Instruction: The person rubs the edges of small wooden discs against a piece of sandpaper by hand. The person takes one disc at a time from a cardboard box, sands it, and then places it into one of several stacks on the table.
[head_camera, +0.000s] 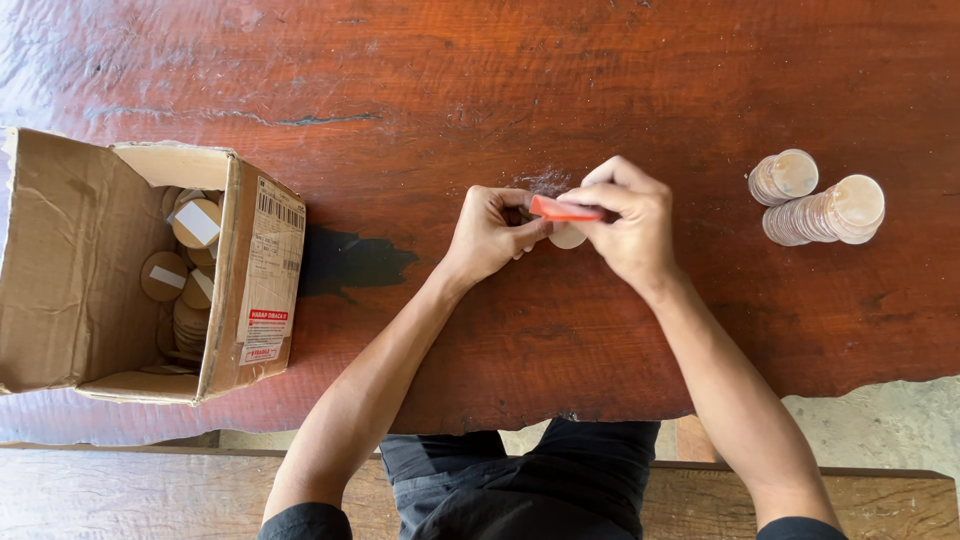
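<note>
Over a dark red-brown wooden table (600, 80), the left hand (488, 235) pinched a small pale wooden disc (568, 238) while the right hand (630, 222) pressed a flat orange piece (563, 210) against it. Two stacks of similar discs (818, 205) lay tipped over well to the right. An open cardboard box (130, 270) at left held more discs.

A small pale wooden disc (568, 238) sits pinched between both hands above the surface, an orange-red flat piece (565, 210) (thin, slightly tilted) pressed across its top.
</note>
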